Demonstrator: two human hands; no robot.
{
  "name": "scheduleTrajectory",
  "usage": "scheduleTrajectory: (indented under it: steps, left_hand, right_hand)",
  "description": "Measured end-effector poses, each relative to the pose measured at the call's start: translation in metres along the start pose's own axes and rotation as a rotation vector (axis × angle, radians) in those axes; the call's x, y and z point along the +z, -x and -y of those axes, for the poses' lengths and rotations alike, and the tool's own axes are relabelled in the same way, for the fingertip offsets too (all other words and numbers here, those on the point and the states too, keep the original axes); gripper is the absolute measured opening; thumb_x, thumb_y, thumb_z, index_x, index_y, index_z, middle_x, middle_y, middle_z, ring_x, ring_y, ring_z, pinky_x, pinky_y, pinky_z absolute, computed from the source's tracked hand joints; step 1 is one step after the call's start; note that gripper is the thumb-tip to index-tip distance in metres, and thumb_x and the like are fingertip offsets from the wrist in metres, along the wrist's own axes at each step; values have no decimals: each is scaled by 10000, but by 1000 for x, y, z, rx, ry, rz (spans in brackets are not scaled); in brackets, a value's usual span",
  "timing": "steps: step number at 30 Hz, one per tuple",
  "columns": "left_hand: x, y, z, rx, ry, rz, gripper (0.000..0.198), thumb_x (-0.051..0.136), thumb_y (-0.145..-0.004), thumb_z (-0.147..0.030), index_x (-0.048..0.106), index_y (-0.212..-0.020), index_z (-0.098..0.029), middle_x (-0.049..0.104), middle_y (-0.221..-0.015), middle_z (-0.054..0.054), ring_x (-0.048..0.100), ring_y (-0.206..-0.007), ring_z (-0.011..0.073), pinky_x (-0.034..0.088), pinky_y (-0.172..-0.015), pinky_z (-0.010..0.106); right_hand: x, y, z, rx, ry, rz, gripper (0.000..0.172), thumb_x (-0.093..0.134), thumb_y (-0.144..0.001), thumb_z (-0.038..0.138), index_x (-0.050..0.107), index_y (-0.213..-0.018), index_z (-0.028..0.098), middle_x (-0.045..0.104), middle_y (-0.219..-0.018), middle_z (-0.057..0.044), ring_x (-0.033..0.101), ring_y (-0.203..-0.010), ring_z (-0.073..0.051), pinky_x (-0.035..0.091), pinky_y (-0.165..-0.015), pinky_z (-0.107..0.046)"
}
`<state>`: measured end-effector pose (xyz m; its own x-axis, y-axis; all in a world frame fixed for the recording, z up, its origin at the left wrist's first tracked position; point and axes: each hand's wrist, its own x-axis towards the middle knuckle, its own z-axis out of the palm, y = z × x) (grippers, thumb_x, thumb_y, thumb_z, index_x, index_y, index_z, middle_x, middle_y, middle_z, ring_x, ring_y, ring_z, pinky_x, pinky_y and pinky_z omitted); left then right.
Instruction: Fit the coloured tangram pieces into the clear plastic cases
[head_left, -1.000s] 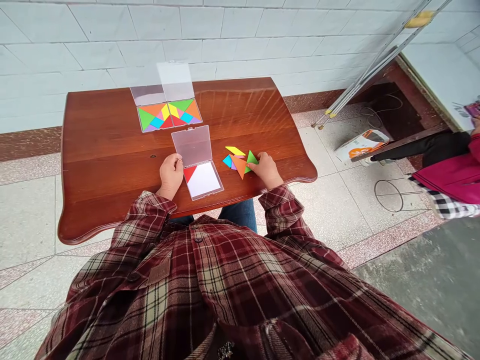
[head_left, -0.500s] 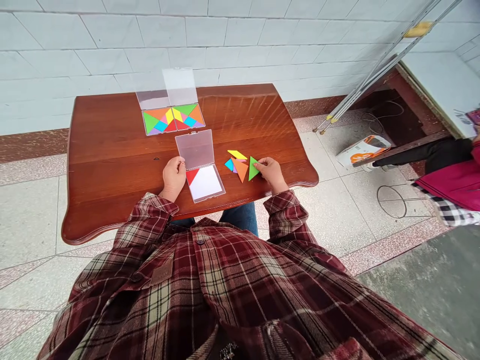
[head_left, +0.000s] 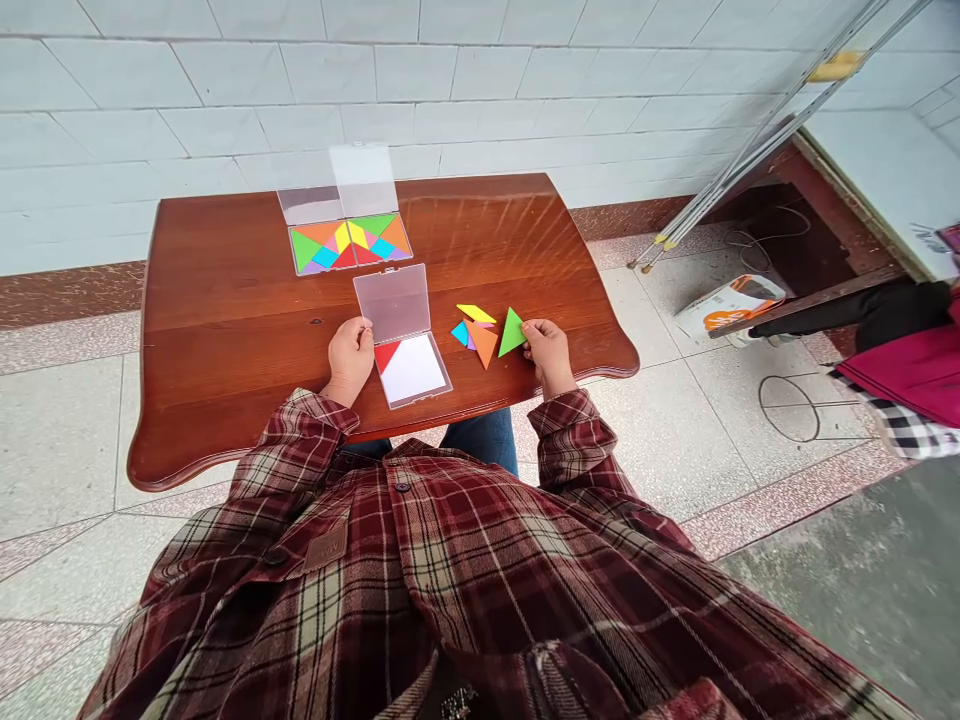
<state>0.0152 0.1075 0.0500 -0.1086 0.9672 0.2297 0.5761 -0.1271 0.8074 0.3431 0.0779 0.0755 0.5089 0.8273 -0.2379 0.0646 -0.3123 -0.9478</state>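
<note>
On the reddish-brown wooden table (head_left: 225, 300), my right hand (head_left: 548, 355) has its fingertips against the right side of a green triangular tangram tile (head_left: 512, 333). Just left of that tile lie an orange triangle (head_left: 484, 344), a yellow parallelogram (head_left: 475, 314), a blue small triangle (head_left: 460, 333) and a sliver of a purple piece (head_left: 471, 342). My left hand (head_left: 350, 360) curls against the edge of an open clear plastic case (head_left: 394, 303), which holds a red triangle (head_left: 385, 354) on white backing (head_left: 411, 368). Farther back, a second open case (head_left: 350, 245) holds a full multicoloured tangram square.
Crutches lean at the right, above a cardboard box (head_left: 729, 306) and a wire ring stand (head_left: 787, 408) on the tiled floor. A person in a magenta jacket (head_left: 904, 375) sits at the right edge. A tiled wall stands behind the table.
The green triangle has slid right, away from the orange tile, and turned, with my right hand moving along. My left hand stays at the case. The whole view has shifted slightly.
</note>
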Motion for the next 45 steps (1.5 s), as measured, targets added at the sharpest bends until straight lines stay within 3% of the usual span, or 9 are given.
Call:
scheduleTrajectory:
  steps: [9, 13, 30, 36, 40, 45]
  left_hand:
    - [-1, -1, -2, 20, -54, 10, 119, 486, -829, -202, 602, -852, -202, 672, -873, 41, 619, -858, 184, 490, -857, 328]
    - [-2, -1, -2, 23, -58, 5, 123, 485, -826, -202, 604, -854, -203, 674, -877, 43, 622, -857, 185, 491, -851, 328]
    - [1, -1, 2, 24, -54, -4, 145, 484, -833, -205, 617, -891, -196, 680, -916, 56, 630, -883, 192, 498, -881, 347]
    - [-1, 0, -1, 22, -66, 4, 131, 492, -835, -202, 612, -888, -198, 680, -928, 59, 634, -899, 197, 497, -892, 351]
    - [-1, -1, -3, 18, -77, 3, 127, 499, -828, -196, 612, -887, -199, 680, -921, 58, 634, -898, 200, 498, -884, 351]
    - [0, -2, 0, 23, -53, 6, 115, 499, -832, -204, 603, -879, -208, 672, -904, 43, 627, -887, 189, 500, -890, 343]
  right_hand:
    - [0, -2, -4, 16, -137, -58, 230, 702, -764, 302, 501, -722, 199, 437, -560, 101, 382, -460, -35, 294, -418, -139]
    - [1, -1, -5, 17, -176, -62, 176, 673, -782, 254, 521, -722, 188, 444, -551, 101, 379, -450, -27, 285, -407, -128]
    - [2, -1, -8, -35, -113, -37, 234, 678, -778, 350, 505, -734, 198, 429, -555, 108, 369, -447, -25, 285, -398, -128]
    - [-2, 3, 3, -44, -138, -2, 273, 706, -781, 374, 494, -735, 208, 424, -580, 101, 367, -452, -31, 302, -417, -141]
    - [-1, 10, 23, -155, -118, 124, 230, 712, -775, 368, 550, -778, 205, 499, -655, 68, 410, -501, -43, 326, -447, -163]
    - [24, 24, 47, -302, 122, 518, 147, 668, -795, 319, 645, -839, 180, 569, -681, 43, 462, -566, -72, 384, -542, -205]
